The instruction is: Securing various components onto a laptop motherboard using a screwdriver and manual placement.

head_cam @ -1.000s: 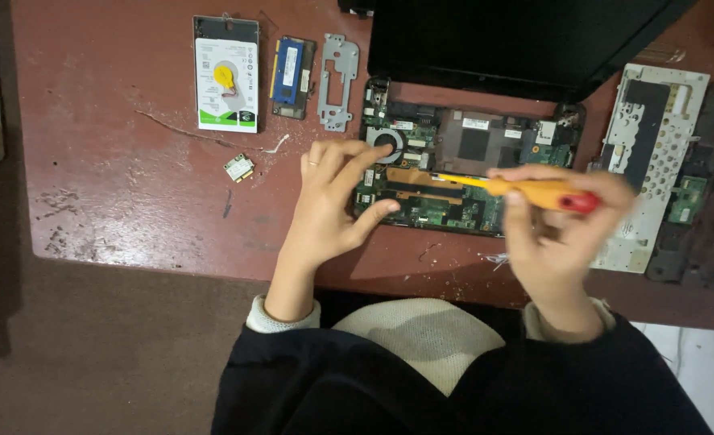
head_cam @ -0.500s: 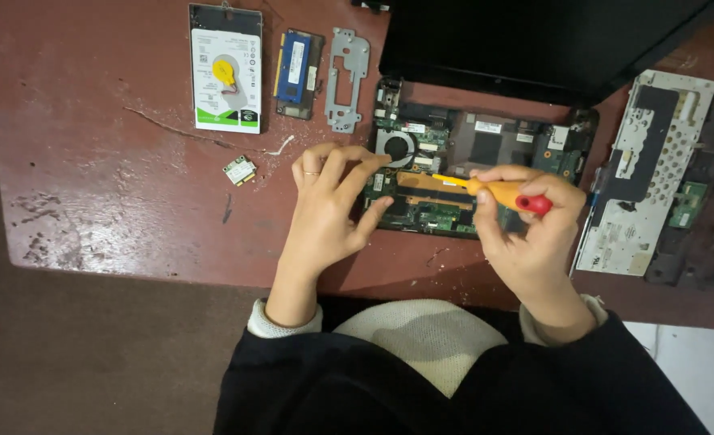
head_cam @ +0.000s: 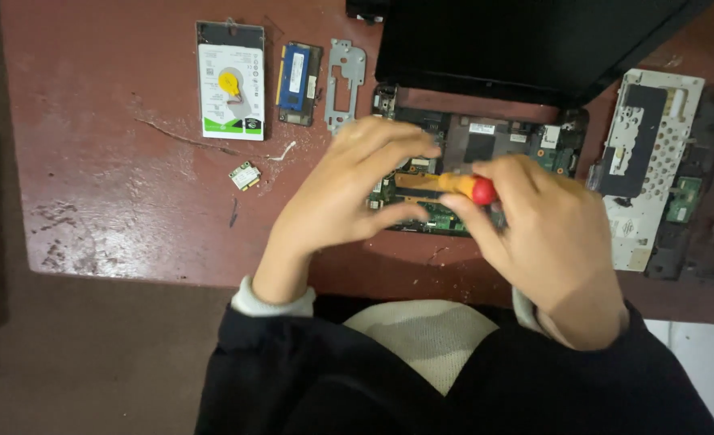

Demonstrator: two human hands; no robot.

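Observation:
An opened laptop base with its green circuit board (head_cam: pixel 498 145) exposed lies on the dark red table (head_cam: pixel 115 177), its black lid (head_cam: pixel 526 40) tilted back behind it. My right hand (head_cam: pixel 546 234) grips a screwdriver (head_cam: pixel 457 185) with a yellow handle and red end, pointing left over the board. My left hand (head_cam: pixel 349 189) rests on the board's left part with fingers spread, touching the screwdriver's front end. The tip and the fan area are hidden under my left hand.
A hard drive (head_cam: pixel 230 80), a blue memory stick (head_cam: pixel 298 72) and a grey metal bracket (head_cam: pixel 345 72) lie at the back left. A small card (head_cam: pixel 245 176) sits near them. A white keyboard backing plate (head_cam: pixel 647 161) and dark parts (head_cam: pixel 703 201) lie to the right.
My right hand has slid left with the screwdriver, nearer my left hand. My left hand has moved right over the fan area. The view has shifted closer.

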